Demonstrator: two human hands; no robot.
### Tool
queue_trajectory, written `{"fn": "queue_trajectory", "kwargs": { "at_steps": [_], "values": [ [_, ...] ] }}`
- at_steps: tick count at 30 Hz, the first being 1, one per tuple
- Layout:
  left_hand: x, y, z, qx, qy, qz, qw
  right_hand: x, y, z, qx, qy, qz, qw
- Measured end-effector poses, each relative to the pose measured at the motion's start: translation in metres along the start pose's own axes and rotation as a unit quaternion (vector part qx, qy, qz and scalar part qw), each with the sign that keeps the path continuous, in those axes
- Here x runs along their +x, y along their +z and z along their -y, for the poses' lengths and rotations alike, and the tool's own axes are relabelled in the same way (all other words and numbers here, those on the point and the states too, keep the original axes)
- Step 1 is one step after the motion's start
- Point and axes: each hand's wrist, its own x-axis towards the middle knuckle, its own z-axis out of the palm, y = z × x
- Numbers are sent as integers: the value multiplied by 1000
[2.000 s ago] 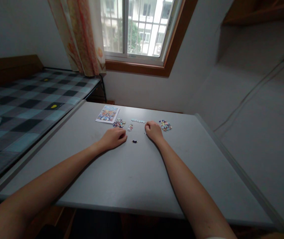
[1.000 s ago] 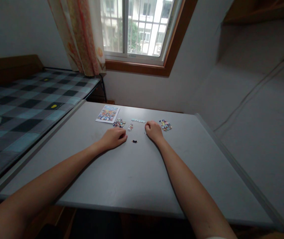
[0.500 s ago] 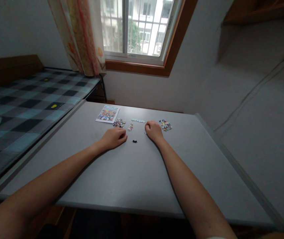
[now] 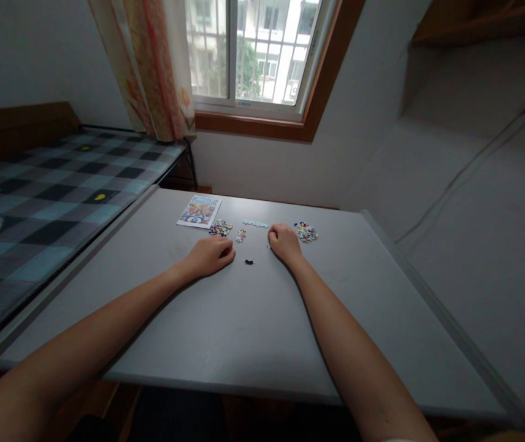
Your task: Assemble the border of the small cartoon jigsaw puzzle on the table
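On the white table [image 4: 248,331] my left hand [image 4: 211,255] rests with its fingers curled in; whatever it holds, if anything, is hidden. Just beyond it lies a pile of small jigsaw puzzle pieces [image 4: 221,228]. My right hand [image 4: 284,242] is closed too, its fingers bent under and its inside out of sight. A small pale bit [image 4: 269,247] shows at that hand's left edge. Between the hands lie a dark joined bit of puzzle [image 4: 249,262] and a small cluster of pieces [image 4: 241,236]. Farther back is a pale blue joined strip [image 4: 256,224].
A second pile of pieces [image 4: 306,231] lies right of my right hand. At the back left of the table is a printed picture sheet [image 4: 199,211]. A bed with a checked cover [image 4: 60,190] stands along the left, and a window [image 4: 262,55] is ahead.
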Motion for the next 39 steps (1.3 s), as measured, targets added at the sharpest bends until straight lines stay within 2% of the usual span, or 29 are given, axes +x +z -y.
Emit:
{"fn": "queue_trajectory", "kwargs": {
  "at_steps": [18,21,23,26,28,32,39],
  "values": [
    [0,2,1,-1,-2,1,1000,-1,-1,0,1,1,3,1000],
    [0,2,0,-19,-7,-20,1000,0,0,0,-1,0,3,1000],
    [0,3,3,-44,-38,-74,996,0,0,0,0,-1,4,1000],
    [1,2,18,-87,-153,-177,968,1,1,-1,-2,-1,3,1000],
    [3,0,31,-93,-214,-205,951,1,1,-1,-3,-3,1,1000],
    [5,-3,49,-87,-266,-199,939,1,2,-2,-4,-6,0,1000],
    [3,0,37,-32,-236,-155,959,1,1,0,-8,-3,5,1000]
  ]
}}
